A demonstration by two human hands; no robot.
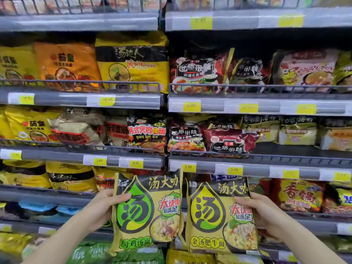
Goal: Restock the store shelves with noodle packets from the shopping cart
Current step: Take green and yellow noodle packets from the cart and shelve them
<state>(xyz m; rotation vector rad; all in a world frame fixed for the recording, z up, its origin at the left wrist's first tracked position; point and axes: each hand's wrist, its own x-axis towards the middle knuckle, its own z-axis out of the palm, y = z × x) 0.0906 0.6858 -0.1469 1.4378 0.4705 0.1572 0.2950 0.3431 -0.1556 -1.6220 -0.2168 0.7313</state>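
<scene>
Mid-restock: left hand [102, 205] grips the green-drop noodle packet [147, 212], right hand [262, 216] the yellow-drop noodle packet [221, 218], both raised before the shelves [285, 153]; next likely calls for matching each to its row, perhaps the bare right-hand stretch.

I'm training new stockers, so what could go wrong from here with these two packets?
1. The left hand holds a green-drop packet, the right hand a yellow-drop packet; their designs match closely, so they could get shelved together.
2. Each is pinched at one edge only and might slip.
3. The maroon packet already leans on the rail; pushing stock in nearby might topple it.
</scene>
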